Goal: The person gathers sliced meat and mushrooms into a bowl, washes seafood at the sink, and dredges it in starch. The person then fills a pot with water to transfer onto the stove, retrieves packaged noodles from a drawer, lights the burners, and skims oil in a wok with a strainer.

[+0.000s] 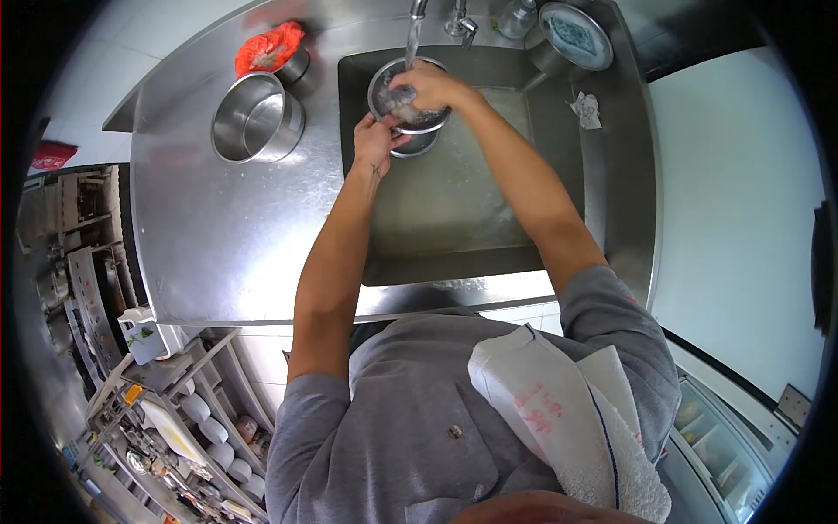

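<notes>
Below the running tap [416,31], a round metal bowl [375,98] is held over the sink [463,201]. My left hand [377,142] grips the near left rim of this bowl, its fingers wrapped round the edge. Inside the bowl, my right hand [425,87] is bent down into water and pale contents too blurred to name; its fingertips are partly hidden. Another metal container [414,147] shows just under the bowl, mostly covered by it.
On the counter at the left are a metal pot [255,118] and a small container with a red plastic bag [269,49]. Crumpled paper [587,111] lies right of the sink. A pot with a plate [576,37] and a glass jar [517,17] are at the back right.
</notes>
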Demonstrator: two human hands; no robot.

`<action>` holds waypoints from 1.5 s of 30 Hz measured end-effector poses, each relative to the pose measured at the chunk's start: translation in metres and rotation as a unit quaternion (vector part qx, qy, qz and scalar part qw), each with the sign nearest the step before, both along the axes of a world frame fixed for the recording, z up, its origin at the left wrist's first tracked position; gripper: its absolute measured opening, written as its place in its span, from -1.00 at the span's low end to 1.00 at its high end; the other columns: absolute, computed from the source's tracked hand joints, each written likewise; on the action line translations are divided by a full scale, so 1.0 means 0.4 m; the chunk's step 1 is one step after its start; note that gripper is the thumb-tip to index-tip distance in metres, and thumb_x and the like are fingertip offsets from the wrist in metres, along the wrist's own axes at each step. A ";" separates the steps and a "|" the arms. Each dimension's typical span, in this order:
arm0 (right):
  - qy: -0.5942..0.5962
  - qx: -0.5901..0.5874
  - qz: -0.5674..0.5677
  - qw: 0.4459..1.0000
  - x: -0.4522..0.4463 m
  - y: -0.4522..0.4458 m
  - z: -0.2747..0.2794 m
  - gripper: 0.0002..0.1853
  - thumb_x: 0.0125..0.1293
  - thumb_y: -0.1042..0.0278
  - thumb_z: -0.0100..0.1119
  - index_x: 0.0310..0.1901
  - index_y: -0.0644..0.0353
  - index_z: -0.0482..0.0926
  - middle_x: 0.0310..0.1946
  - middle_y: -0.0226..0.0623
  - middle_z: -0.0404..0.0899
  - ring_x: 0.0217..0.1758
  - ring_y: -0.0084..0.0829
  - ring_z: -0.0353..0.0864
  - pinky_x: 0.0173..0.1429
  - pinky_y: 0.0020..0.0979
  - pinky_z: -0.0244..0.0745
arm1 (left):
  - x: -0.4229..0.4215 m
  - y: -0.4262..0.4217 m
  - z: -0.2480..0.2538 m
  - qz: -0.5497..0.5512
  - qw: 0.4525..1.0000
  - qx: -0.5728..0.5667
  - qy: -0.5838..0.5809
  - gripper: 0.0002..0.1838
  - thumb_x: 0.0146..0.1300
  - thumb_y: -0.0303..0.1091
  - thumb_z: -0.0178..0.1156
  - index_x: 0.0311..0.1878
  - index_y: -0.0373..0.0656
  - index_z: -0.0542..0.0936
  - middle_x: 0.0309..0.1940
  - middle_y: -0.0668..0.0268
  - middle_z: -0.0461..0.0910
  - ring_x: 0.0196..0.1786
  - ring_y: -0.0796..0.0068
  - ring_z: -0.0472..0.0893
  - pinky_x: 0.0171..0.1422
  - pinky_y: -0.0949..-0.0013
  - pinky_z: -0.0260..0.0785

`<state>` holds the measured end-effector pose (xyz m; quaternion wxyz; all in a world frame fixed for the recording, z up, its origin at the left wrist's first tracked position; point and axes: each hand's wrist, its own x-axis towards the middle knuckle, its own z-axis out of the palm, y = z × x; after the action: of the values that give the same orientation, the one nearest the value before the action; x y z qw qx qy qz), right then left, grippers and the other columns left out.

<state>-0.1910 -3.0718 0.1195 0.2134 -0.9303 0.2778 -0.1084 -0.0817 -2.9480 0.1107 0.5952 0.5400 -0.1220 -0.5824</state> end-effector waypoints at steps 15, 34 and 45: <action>0.087 0.024 0.103 0.991 -0.010 0.003 0.082 -0.52 -0.03 0.46 0.14 0.04 0.04 0.53 -0.11 -0.04 0.52 0.08 -0.12 0.49 0.17 -0.20 0.37 | 0.003 0.028 -0.006 0.008 1.000 -0.012 -0.004 -0.80 0.15 -0.59 -0.02 -0.14 -0.31 0.46 -0.29 0.18 0.55 -0.31 0.37 0.62 -0.24 0.35 0.59; 0.000 0.222 0.069 0.973 0.053 0.282 -0.079 -0.80 0.23 0.34 0.00 -0.18 0.26 0.47 -0.28 0.09 0.55 -0.14 0.11 0.51 -0.14 -0.08 0.37 | 0.043 0.205 0.037 -0.043 0.975 0.055 -0.212 -0.88 0.16 -0.53 0.05 -0.26 -0.33 0.51 -0.37 0.22 0.56 -0.39 0.45 0.60 -0.31 0.44 0.55; -0.430 0.689 -0.123 0.571 0.161 0.450 -0.075 -0.86 0.28 0.47 -0.01 -0.15 0.19 0.50 -0.32 -0.34 0.57 -0.26 -0.50 0.50 -0.21 -0.41 0.39 | -0.016 0.107 0.155 -0.288 0.573 0.131 -0.756 -0.72 0.15 -0.37 0.04 -0.20 -0.39 0.59 -0.26 -0.14 0.58 -0.12 -0.05 0.58 -0.10 0.18 0.51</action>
<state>-0.1265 -2.8917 0.0893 0.8685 -0.3032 0.2563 -0.2968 -0.0881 -2.9050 0.1726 0.0101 0.7925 -0.5993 -0.1127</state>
